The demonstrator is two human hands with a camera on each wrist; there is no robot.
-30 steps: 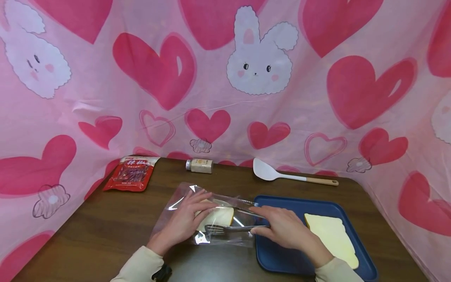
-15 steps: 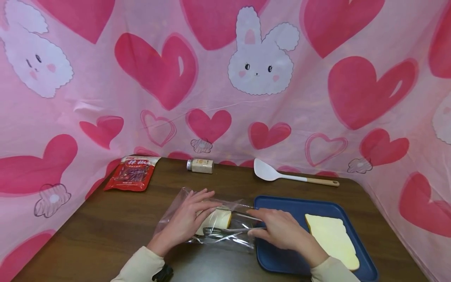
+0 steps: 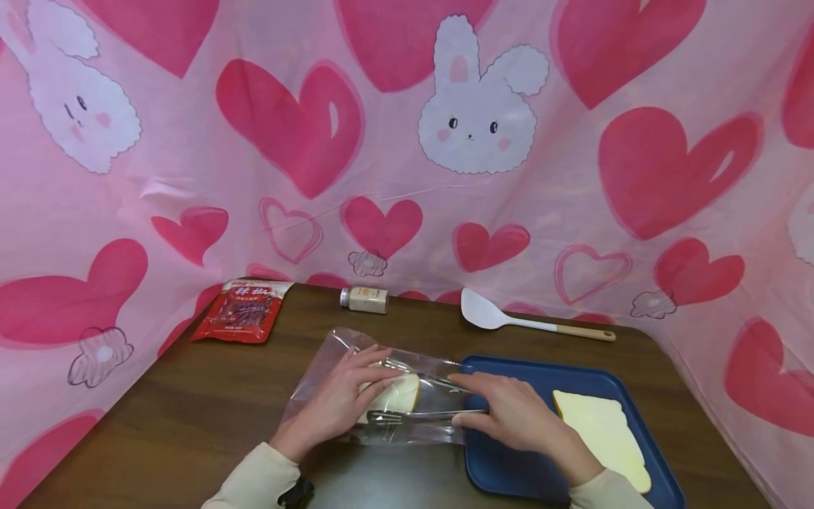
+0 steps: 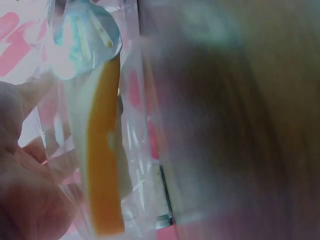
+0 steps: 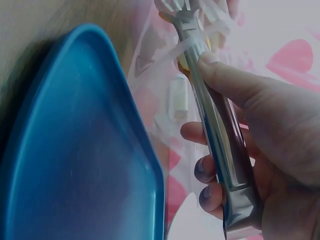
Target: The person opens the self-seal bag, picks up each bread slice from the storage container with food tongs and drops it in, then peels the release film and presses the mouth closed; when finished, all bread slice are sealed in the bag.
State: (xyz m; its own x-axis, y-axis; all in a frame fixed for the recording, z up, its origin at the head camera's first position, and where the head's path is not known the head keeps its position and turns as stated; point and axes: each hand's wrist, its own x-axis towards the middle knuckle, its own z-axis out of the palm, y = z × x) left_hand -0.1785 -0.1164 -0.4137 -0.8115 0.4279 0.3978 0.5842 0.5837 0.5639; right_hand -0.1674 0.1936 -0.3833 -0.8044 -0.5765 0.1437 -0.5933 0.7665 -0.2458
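My right hand (image 3: 511,410) grips a pair of metal tongs (image 5: 220,140), thumb on one arm and fingers on the other. The toothed ends reach left into a clear plastic bag (image 3: 318,360), one on each side of a bread slice (image 3: 403,392) inside it. My left hand (image 3: 337,396) rests over the bag and part of the slice with fingers fairly straight. In the left wrist view the slice's orange crust (image 4: 105,165) shows through the plastic, with a tong tip (image 4: 92,37) at its end. A second bread slice (image 3: 604,435) lies on the blue tray (image 3: 509,470).
A red chili packet (image 3: 244,311) lies at the back left of the wooden table (image 3: 191,410). A small seasoning jar (image 3: 365,299) is on its side at the back. Right of it lies a white spatula (image 3: 502,318) with a wooden handle. A pink heart-print cloth (image 3: 381,141) surrounds the table.
The tong arms drew a little closer together half a second ago and stand slightly wider now. The plastic bag shifts and crinkles. Both hands stay nearly in place; the head view turns slightly.
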